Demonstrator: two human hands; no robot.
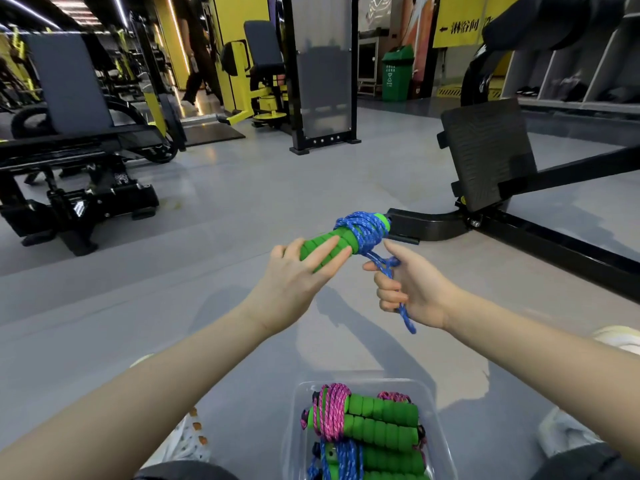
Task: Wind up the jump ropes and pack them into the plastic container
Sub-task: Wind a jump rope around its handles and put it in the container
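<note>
A jump rope with green foam handles [341, 242] is held up in front of me, its blue cord [363, 226] wound thickly round the handles' far end. My left hand [298, 282] holds the handles from the near side, fingers stretched along the foam. My right hand [412, 289] grips the loose blue cord end, which loops at the thumb and hangs down below the palm. Low in the view stands a clear plastic container [301, 389] holding wound ropes: one with pink cord [334, 412] on top, one with blue cord [341, 459] below.
Grey gym floor all around. A black machine frame with a ribbed footplate [485, 150] stands at the right, a black bench machine [79, 188] at the left. My shoes [188, 441] flank the container. A person walks far back left.
</note>
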